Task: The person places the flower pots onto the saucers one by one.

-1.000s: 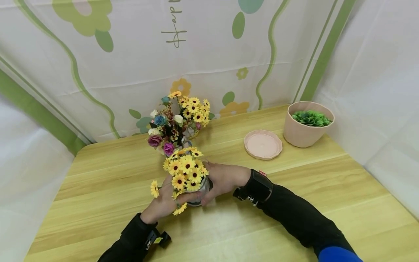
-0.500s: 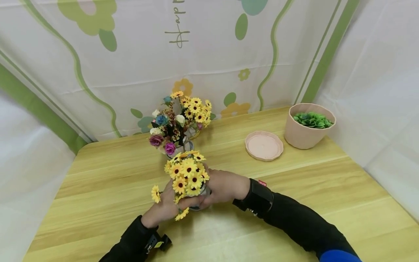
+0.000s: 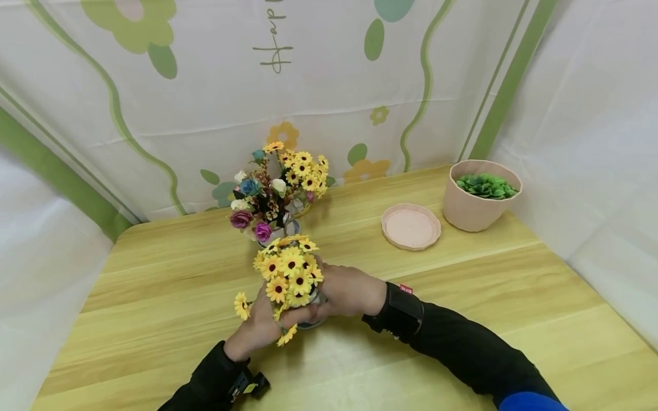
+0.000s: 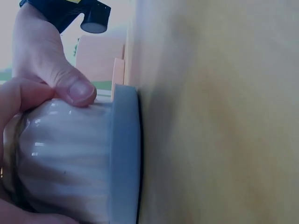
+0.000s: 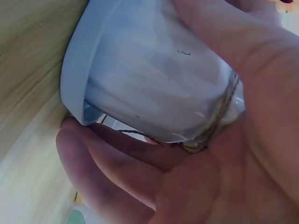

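A white ribbed flower pot [image 4: 70,149] with twine round its neck stands in a pale blue-grey saucer [image 4: 125,154] on the table. Yellow daisies [image 3: 290,265] fill it, and a few stems droop to the left. My left hand [image 3: 260,322] holds the pot from the left side, thumb across its front. On the other side my right hand [image 3: 349,290] grips it, thumb [image 5: 224,32] along the wall and fingers [image 5: 107,163] curled behind, down by the saucer. From above, the two thumbs meet in front, and blossoms hide much of the pot.
Right behind stands a pot of mixed roses [image 3: 262,208], with more yellow daisies [image 3: 308,174] behind it. To the right lie a pink saucer [image 3: 411,227] and a pink planter [image 3: 478,208] with green leaves. A printed curtain [image 3: 329,85] hangs at the table's back edge.
My right hand has shifted slightly left and closed in around the pot, its thumb coming up to the left thumb. The daisy pot has moved slightly towards me.
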### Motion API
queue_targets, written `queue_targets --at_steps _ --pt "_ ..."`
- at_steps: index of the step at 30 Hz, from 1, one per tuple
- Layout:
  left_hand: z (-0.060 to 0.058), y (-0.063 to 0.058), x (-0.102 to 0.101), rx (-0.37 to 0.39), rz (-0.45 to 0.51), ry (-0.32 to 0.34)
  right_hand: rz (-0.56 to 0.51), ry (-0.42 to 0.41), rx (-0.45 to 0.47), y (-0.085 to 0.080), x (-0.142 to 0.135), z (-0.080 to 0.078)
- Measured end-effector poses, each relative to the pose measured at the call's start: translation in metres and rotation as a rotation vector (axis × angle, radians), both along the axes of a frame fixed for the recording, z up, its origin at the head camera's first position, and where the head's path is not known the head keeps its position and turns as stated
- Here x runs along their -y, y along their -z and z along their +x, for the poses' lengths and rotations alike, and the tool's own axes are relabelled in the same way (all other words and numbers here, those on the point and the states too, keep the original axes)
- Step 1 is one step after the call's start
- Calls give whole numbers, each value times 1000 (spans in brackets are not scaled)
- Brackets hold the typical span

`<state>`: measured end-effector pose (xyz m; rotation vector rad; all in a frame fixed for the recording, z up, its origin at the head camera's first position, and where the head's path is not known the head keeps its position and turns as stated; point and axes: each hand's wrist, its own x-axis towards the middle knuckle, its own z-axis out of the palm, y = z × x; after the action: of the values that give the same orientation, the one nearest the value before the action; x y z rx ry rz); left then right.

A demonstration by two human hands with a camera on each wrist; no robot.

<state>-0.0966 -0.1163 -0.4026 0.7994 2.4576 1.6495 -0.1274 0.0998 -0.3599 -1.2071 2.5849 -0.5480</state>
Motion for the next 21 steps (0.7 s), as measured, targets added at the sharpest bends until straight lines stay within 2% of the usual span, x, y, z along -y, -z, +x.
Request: queue_targets --at_steps 2,7,12,21 --pt "1 0 1 9 -17 -30 19 26 -10 0 2 1" --pt "-1 -2 4 54 26 -18 13 77 -32 1 8 2" --pt "-1 -4 7 94 22 -53 19 91 -76 1 13 2" --pt "-6 -1 8 68 7 -87 20 110 -96 2 18 -1"
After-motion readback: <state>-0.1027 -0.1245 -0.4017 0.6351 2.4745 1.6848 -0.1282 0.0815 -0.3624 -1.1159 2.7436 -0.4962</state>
